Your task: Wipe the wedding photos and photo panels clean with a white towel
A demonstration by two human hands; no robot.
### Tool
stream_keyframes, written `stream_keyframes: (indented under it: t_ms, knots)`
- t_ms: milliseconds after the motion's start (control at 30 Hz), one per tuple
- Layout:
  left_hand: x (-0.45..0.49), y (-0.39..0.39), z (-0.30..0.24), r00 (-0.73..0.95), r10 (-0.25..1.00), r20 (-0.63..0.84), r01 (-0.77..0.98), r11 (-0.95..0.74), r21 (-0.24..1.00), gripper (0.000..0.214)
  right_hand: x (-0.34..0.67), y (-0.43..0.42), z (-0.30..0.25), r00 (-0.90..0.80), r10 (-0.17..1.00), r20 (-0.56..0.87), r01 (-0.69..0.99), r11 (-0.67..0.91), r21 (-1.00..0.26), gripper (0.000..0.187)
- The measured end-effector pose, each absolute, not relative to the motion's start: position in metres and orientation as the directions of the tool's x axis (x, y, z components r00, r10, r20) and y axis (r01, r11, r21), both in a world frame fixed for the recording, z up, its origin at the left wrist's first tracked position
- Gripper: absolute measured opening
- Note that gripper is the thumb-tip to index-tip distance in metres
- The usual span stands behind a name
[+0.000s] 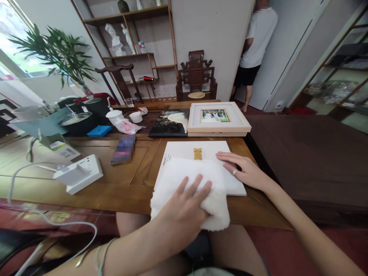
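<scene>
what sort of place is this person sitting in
Probably a sitting room or study in a home, though a small studio is possible: a carved wooden armchair stands by the wall, shelves hold white figurines, and a framed photo lies on the wooden table.

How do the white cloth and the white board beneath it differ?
The cloth looks soft and fuzzy-edged; the board is flat with straight edges. The cloth looks plain, while the board carries dark print and a small yellowish piece. Both are white.
</scene>
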State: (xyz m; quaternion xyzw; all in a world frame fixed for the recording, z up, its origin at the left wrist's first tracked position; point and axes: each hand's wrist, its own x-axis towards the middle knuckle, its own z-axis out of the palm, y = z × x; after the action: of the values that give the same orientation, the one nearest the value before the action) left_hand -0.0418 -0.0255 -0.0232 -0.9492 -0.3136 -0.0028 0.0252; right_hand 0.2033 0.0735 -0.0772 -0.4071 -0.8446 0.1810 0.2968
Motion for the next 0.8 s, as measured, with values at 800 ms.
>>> stream_keyframes:
  t_ms: [800]
  knots:
    - [-0.072,0.029,-0.009,0.527,0.819,-0.228,0.830,-0.554,-0.070,0.033,0.203,0.072,-0.076,-0.476,0.822,0.313,0.600,0.564,-0.567,0.036]
